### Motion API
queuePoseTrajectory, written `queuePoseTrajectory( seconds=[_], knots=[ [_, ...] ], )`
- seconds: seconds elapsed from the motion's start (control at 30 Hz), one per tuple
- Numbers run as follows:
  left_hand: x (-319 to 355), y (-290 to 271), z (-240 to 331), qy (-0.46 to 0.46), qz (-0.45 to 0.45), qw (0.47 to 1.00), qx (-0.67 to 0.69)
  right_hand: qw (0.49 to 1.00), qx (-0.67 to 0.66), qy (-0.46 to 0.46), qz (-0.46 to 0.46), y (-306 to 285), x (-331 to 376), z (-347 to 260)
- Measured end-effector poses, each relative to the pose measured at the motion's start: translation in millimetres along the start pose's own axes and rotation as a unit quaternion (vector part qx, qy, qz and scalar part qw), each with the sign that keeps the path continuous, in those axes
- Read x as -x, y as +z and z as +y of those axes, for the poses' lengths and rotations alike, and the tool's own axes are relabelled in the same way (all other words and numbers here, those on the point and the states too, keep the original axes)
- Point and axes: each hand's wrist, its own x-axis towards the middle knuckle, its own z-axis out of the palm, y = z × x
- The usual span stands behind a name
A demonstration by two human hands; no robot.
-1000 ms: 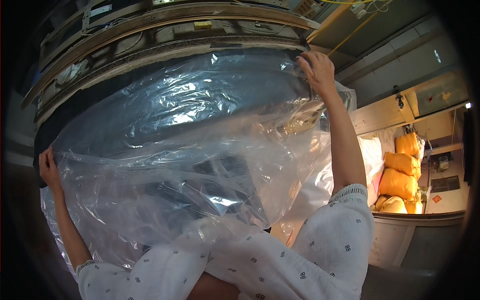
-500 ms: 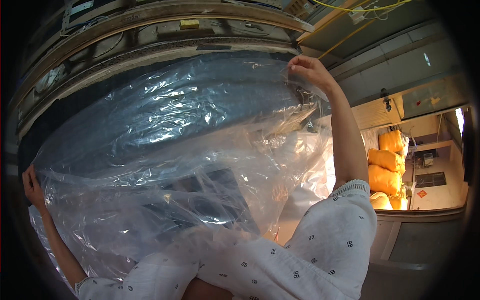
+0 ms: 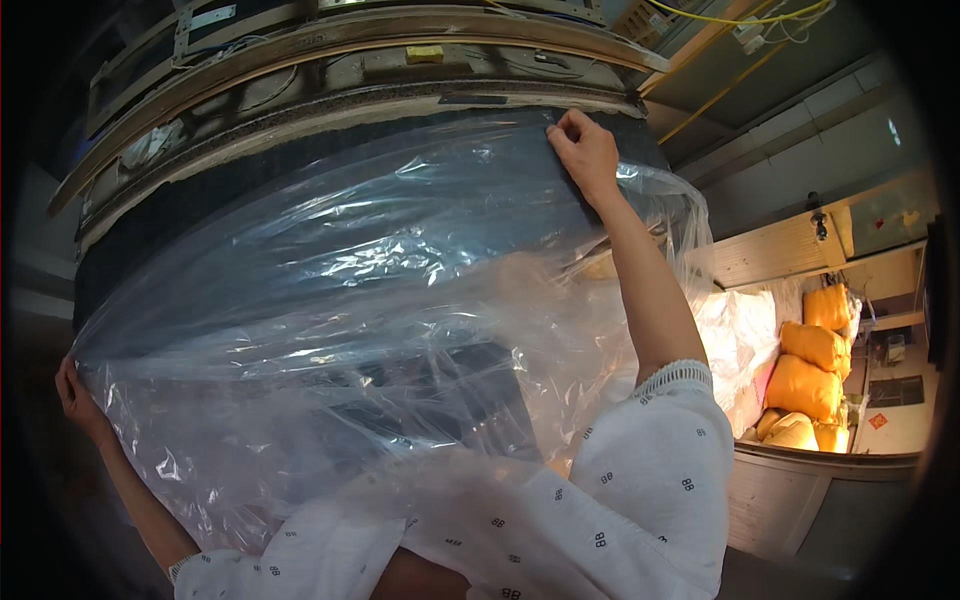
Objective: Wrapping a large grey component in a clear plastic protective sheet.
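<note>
A large clear plastic sheet (image 3: 400, 260) stretches between my two hands, wrinkled and glossy, with its lower part draped in front of my shirt. My left hand (image 3: 80, 400) pinches its edge at the far left. Higher up on the right, my right hand (image 3: 585, 150) is closed on the sheet's upper edge with bent fingers. Behind the film lies a dark flat surface (image 3: 150, 235), showing through it and past its upper edge. Some of the sheet hangs loose to the right of my right forearm.
A long wooden rail (image 3: 330, 35) runs across the back, with a small yellow block (image 3: 424, 54) near it. Yellow cables (image 3: 735, 15) hang at the upper right. Through an opening on the right, several stacked orange bundles (image 3: 805, 385) stand beside a wall.
My right hand has moved left along the upper side, holding the sheet, and film now hangs loose to its right. My left hand stays at the left corner. The whole view has shifted slightly.
</note>
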Motion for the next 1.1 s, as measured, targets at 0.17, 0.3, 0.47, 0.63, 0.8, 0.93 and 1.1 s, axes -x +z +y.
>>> queuePoseTrajectory(
  seconds=[0.17, 0.3, 0.47, 0.63, 0.8, 0.93, 1.1],
  knots=[
    [36, -79, -11, -0.008, -0.003, 0.999, -0.042, 0.999, -0.032, 0.001, -0.043, -8, 0, -9],
    [72, -92, 24, 0.008, -0.071, 0.997, 0.000, 1.000, 0.009, -0.014, -0.024, -1, -9, -10],
    [134, -123, -3, -0.088, -0.147, 0.985, -0.004, 0.995, -0.036, -0.093, -0.002, 11, 4, -27],
    [170, -84, 22, -0.234, -0.141, 0.958, 0.085, 0.985, -0.094, -0.140, -0.032, 23, -12, -17],
    [94, -49, 5, -0.293, 0.033, 0.932, 0.212, 0.947, -0.304, -0.106, 0.010, 5, -37, -26],
    [-20, -41, 21, -0.177, 0.076, 0.963, 0.188, 0.878, -0.437, -0.053, 0.186, -39, -46, -71],
    [-63, 122, -1, -0.098, -0.062, 0.993, -0.001, 0.970, -0.117, -0.001, 0.211, 20, -39, 13]
  ],
)
